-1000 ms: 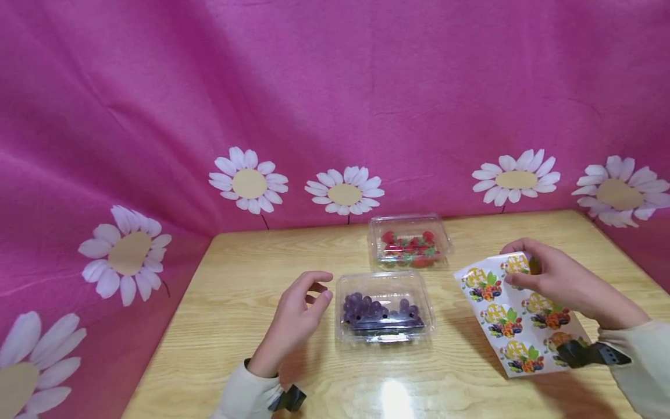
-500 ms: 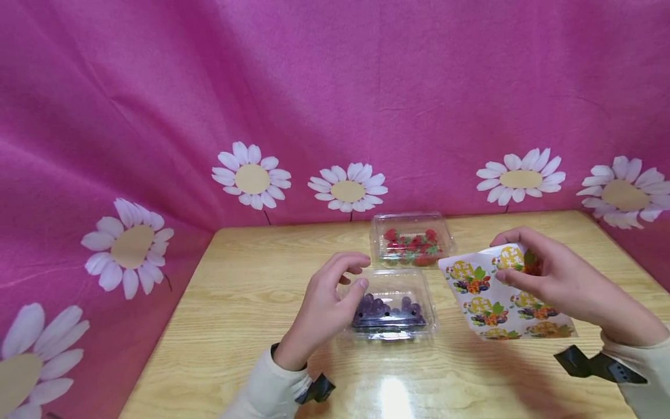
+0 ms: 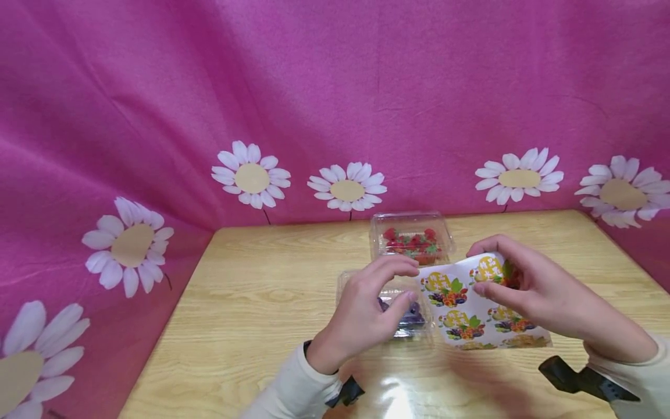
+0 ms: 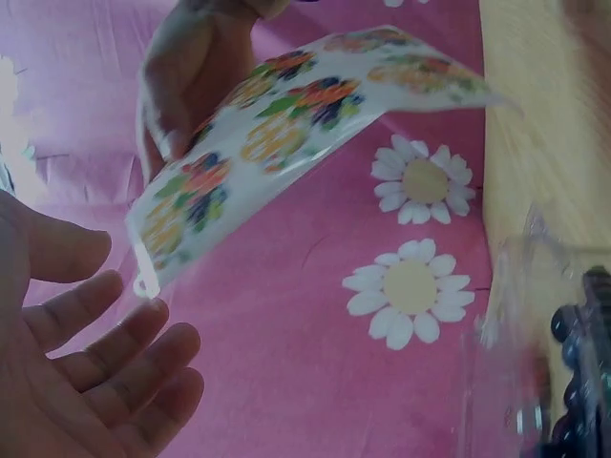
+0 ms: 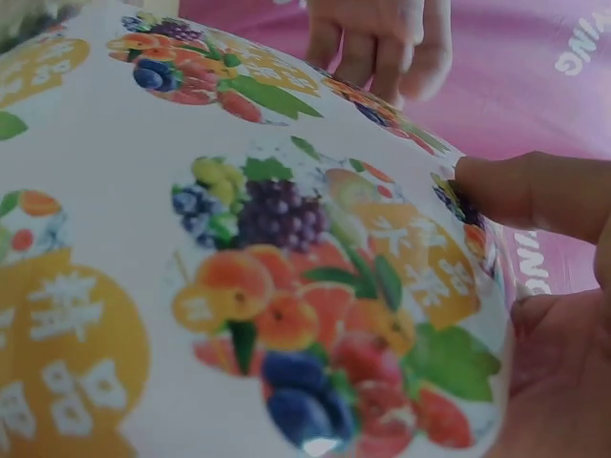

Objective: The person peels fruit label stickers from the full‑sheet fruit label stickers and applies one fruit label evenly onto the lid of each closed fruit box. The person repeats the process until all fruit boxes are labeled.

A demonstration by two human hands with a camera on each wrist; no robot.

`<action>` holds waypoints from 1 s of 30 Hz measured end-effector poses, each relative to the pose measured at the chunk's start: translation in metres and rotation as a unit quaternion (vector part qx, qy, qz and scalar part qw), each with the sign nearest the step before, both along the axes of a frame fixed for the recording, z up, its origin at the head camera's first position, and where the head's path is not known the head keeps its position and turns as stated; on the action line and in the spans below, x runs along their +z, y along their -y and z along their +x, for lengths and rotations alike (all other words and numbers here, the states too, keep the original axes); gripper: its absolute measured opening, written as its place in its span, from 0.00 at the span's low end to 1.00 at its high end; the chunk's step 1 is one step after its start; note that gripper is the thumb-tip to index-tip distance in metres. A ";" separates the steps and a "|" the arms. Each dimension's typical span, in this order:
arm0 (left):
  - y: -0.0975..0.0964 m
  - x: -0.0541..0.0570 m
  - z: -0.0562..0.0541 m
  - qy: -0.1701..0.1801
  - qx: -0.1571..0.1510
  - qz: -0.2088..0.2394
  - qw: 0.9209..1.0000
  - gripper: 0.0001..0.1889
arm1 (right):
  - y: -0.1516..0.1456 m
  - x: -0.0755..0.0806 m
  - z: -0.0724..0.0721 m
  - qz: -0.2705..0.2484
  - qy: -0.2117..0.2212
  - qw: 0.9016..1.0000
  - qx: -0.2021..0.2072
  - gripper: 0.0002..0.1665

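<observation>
My right hand (image 3: 544, 294) pinches a white sheet of fruit stickers (image 3: 477, 304) by its far right corner, thumb on the printed side. The sheet hangs tilted above the table and its lower part bends away. Beside the sheet's left edge is my left hand (image 3: 366, 308), fingers loosely bent and thumb apart. In the left wrist view, the left fingertips (image 4: 143, 320) lie close to a sheet corner without gripping it. Beneath the left hand stands a clear plastic clamshell box (image 3: 343, 285) with dark purple grapes (image 3: 414, 314), partly hidden by hand and sheet.
Behind the grapes, a second clear clamshell box (image 3: 410, 217) holds red strawberries (image 3: 413, 240). A light wooden table (image 3: 262, 291) carries everything. Pink cloth (image 3: 335, 87) with white daisies hangs along its back and left edges.
The sticker sheet and my right hand have moved left towards the grape box. My left hand has travelled right, over the grape box, up to the sheet's left edge.
</observation>
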State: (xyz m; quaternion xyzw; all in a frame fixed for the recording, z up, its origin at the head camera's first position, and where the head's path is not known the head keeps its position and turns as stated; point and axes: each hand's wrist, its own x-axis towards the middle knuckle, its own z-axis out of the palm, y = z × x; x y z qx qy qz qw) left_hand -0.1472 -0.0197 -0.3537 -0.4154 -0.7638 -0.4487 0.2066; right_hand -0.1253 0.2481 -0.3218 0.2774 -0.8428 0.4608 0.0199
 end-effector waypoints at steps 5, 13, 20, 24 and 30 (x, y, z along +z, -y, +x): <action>-0.007 -0.004 0.003 0.009 0.009 0.004 1.000 0.11 | 0.009 -0.003 0.000 -0.017 0.018 1.000 0.017 0.21; -0.011 -0.008 0.004 0.063 0.018 0.039 0.997 0.07 | 0.016 -0.005 0.000 0.011 0.014 1.000 -0.002 0.18; -0.009 -0.009 0.006 0.077 0.019 0.041 0.996 0.08 | 0.023 -0.003 -0.002 0.078 -0.101 0.991 -0.035 0.13; -0.007 -0.011 0.005 0.063 0.031 0.032 0.997 0.07 | 0.028 0.001 -0.003 0.101 -0.092 0.990 -0.040 0.12; -0.006 -0.011 0.004 0.046 0.025 0.007 0.999 0.07 | 0.037 0.008 -0.006 0.132 -0.051 0.990 -0.020 0.09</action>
